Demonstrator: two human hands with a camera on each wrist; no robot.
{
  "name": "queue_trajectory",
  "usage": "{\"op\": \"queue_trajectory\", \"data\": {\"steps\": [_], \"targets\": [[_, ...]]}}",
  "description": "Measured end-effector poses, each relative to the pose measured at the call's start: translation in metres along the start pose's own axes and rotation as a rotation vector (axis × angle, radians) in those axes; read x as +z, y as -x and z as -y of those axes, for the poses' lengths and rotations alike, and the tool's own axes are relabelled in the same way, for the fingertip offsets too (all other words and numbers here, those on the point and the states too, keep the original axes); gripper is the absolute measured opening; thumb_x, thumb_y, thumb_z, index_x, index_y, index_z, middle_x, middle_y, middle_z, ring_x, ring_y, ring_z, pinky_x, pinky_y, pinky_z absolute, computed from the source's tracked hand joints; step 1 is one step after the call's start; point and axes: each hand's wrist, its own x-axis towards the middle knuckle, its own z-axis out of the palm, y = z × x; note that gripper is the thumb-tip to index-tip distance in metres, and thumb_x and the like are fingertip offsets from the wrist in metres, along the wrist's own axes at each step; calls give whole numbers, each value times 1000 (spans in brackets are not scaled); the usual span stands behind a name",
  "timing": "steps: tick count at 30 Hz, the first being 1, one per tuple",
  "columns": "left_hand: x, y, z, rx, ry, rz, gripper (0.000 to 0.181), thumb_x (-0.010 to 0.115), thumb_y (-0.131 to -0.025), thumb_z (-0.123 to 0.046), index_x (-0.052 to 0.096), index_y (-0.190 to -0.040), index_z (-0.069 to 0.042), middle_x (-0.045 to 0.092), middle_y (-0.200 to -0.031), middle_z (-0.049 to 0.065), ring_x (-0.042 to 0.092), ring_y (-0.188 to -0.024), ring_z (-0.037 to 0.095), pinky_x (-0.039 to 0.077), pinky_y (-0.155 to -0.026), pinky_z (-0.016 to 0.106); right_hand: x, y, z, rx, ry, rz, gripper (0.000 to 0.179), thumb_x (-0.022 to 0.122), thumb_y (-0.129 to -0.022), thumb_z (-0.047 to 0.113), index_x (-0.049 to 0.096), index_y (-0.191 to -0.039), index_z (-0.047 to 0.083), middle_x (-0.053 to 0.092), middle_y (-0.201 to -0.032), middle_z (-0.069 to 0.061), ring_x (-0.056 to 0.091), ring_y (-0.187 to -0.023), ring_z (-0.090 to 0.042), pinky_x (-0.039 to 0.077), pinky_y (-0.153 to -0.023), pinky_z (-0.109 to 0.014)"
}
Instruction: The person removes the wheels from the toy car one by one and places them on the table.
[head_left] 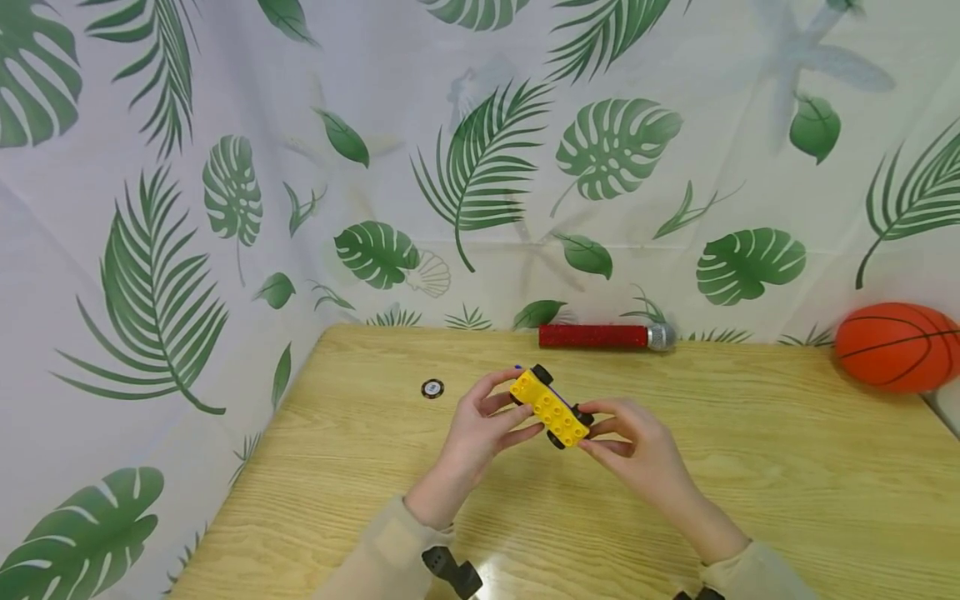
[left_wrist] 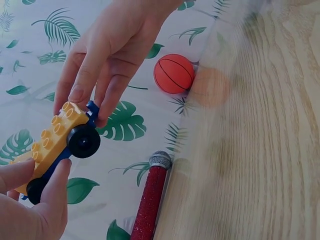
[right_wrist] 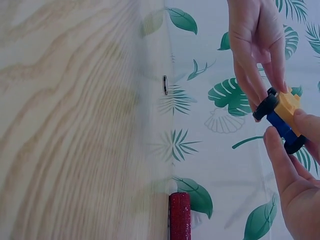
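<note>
The left hand (head_left: pixel 483 425) is pinching the yellow toy car (head_left: pixel 553 408) at its ten-o'clock end, the right hand (head_left: pixel 637 446) at four, above the bench (head_left: pixel 337 483). The left wrist view is baring its blue hook (left_wrist: pixel 91 107); the head view is showing its studded top. Beyond, a chip (head_left: pixel 432 388) is lying at nine o'clock, a basketball (head_left: pixel 896 346) at three, a microphone (head_left: pixel 592 337) at one.
</note>
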Motion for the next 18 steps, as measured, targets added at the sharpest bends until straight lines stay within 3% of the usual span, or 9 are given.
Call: {"op": "queue_trajectory", "data": {"steps": [9,18], "targets": [[1,0,2,-6,5,29,52,59,-95,6,52,-142,-16,63,-128,24,67,-108,23,59,-87,35,3,0,0,-19,-23,-11,43,74,-75,-18,63,-115,-4,62,-110,-19,67,-87,0,59,-72,-19],[5,1,5,-14,-73,18,61,63,-92,6,50,-144,-23,72,-111,23,70,-97,17,58,-91,37,6,0,-4,-34,-37,-10,44,76,-72,-18,63,-111,-4,62,-106,-17,67,-86,-2,59,-71,-20]]}}
